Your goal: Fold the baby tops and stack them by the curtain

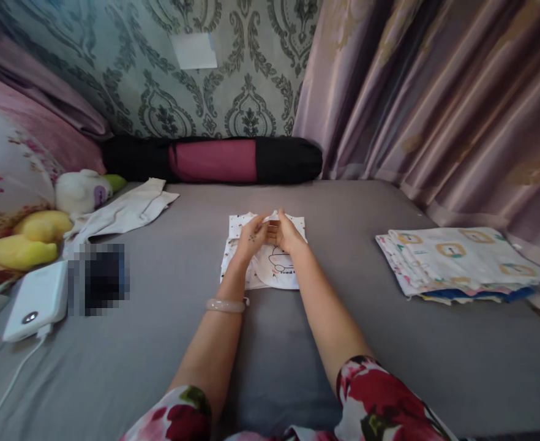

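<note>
A small white printed garment (261,269) lies folded on the grey bed sheet in front of me. It has little dark motifs, and a line drawing with lettering on its lower panel. Over its upper middle, my left hand (254,237) and my right hand (287,233) face each other with curled fingers. A raised bit of the white cloth shows between the fingertips, and both hands appear to pinch it. Part of the garment is hidden under the hands. A pale bangle circles my left wrist.
A stack of folded printed cloths (463,260) lies at right. At left are a pale crumpled cloth (127,211), plush toys (22,245), a white power bank (38,300) with cable and a pixelated dark object (105,278). A black-and-maroon bolster (212,160) lies along the wall.
</note>
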